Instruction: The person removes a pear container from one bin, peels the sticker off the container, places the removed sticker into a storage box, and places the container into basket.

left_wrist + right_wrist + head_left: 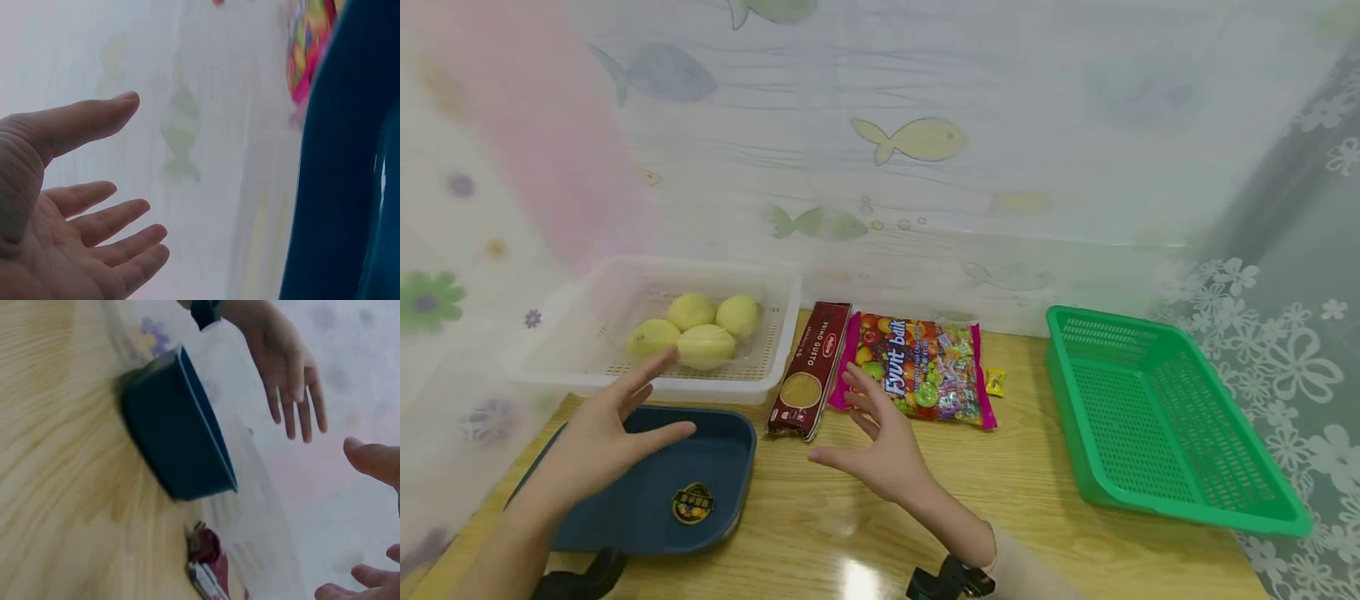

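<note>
While the left hand hovers spread above the blue tray, the right hand, grip wide and empty, hangs beside the pasta box.

Wooden table bears trays, green basket, spaghetti box, candy bag.

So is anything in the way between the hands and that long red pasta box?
Nothing visible. The pasta box lies flat on the table between both open hands; the right hand hovers beside it, the left hand over the blue tray.
</note>
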The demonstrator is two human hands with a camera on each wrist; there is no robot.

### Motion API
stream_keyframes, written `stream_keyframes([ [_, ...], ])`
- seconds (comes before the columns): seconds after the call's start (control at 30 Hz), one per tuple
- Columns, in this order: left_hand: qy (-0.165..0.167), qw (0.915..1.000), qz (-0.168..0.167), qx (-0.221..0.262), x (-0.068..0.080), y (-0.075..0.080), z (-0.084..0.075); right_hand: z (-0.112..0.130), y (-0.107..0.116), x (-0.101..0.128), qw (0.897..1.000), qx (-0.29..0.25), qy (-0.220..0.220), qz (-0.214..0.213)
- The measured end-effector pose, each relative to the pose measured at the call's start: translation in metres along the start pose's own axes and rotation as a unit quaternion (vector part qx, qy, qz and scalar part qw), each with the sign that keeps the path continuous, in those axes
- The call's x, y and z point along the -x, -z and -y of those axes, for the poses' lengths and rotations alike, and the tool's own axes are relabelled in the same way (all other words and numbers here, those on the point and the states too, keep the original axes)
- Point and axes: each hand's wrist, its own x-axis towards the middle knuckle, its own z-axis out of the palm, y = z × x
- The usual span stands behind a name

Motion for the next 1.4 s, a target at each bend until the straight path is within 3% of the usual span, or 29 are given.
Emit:
stream_keyframes([
  [0.1, 0.003, 1.0000, -0.004, -0.007, 0.010, -0.021, -0.018, -0.005, 0.011, 0.017, 1.000, 0.015, -0.003, 0.007],
  [0.2, -0.018, 0.9993, -0.012, 0.032, 0.017, -0.045, -0.032, -0.011, 0.020, 0.033, 1.000, 0.024, -0.013, 0.011],
  [0.33, -0.053, 0.9932, -0.004, 0.104, 0.018, -0.079, -0.045, -0.021, 0.034, 0.058, 0.999, 0.029, -0.028, 0.011],
  [0.43, -0.054, 0.9918, 0.014, 0.115, 0.015, -0.099, -0.051, -0.032, 0.047, 0.074, 0.999, 0.031, -0.034, 0.024],
  [0.6, -0.050, 0.9885, 0.042, 0.136, 0.004, -0.121, -0.052, -0.049, 0.071, 0.090, 0.998, 0.028, -0.031, 0.040],
  [0.73, -0.038, 0.9822, 0.061, 0.174, -0.003, -0.136, -0.049, -0.055, 0.088, 0.093, 0.999, 0.009, -0.016, 0.028],
  [0.87, -0.032, 0.9684, 0.084, 0.233, -0.005, -0.144, -0.045, -0.056, 0.099, 0.094, 1.000, 0.021, -0.008, -0.004],
  [1.0, -0.032, 0.9564, 0.107, 0.270, 0.001, -0.151, -0.044, -0.053, 0.103, 0.098, 0.996, 0.074, -0.017, -0.040],
  [1.07, -0.033, 0.9587, 0.112, 0.260, 0.006, -0.156, -0.043, -0.051, 0.099, 0.101, 0.993, 0.104, -0.024, -0.049],
  [1.13, -0.033, 0.9666, 0.104, 0.232, 0.010, -0.162, -0.039, -0.049, 0.091, 0.103, 0.990, 0.131, -0.030, -0.054],
  [1.27, -0.069, 0.9865, 0.053, 0.139, 0.020, -0.174, -0.032, -0.046, 0.072, 0.106, 0.980, 0.188, -0.019, -0.055],
  [1.4, -0.079, 0.9928, 0.024, 0.087, 0.029, -0.181, -0.032, -0.043, 0.059, 0.108, 0.972, 0.227, -0.013, -0.056],
])
